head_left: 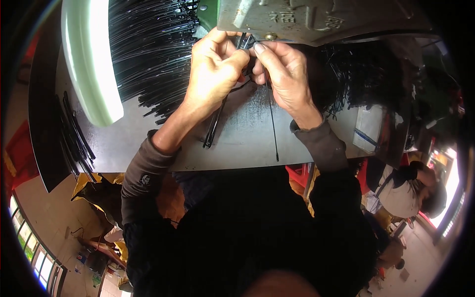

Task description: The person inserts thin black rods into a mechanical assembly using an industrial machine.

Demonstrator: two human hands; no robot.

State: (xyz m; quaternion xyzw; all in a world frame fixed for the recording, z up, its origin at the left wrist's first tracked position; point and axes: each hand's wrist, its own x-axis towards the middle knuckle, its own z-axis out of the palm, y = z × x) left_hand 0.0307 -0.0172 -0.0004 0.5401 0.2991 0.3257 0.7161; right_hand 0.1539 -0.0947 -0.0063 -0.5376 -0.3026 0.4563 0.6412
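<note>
Thin black rod (271,119): pinched toward its far end between thumb and fingers of right hand (289,76), long axis running near and slightly right over grey table (242,136). To its left, black strips (213,123) gripped in left hand (213,69), slanting near and left. Nearer to rod: right hand. Fingertips close together beside metal cover (321,22); cannot tell whether touching.

Held blk rods (212,129) are shining, smooth & glossy, plastic or coated metal, can't tell which; thin rod (272,119) is looking duller. Piled rods (148,59) are glinting. Tabletop (247,141) is showing grey sheet metal, smooth w/ a rough, scuffed patch. Plate (321,20) is looking like worn metal w/ raised marks, its bolt head (270,36) gleaming brassy. Pale curved cover (91,64) is reflecting light, smooth & glossy. Brn cuffs (319,141) are looking matt, soft cloth.
</note>
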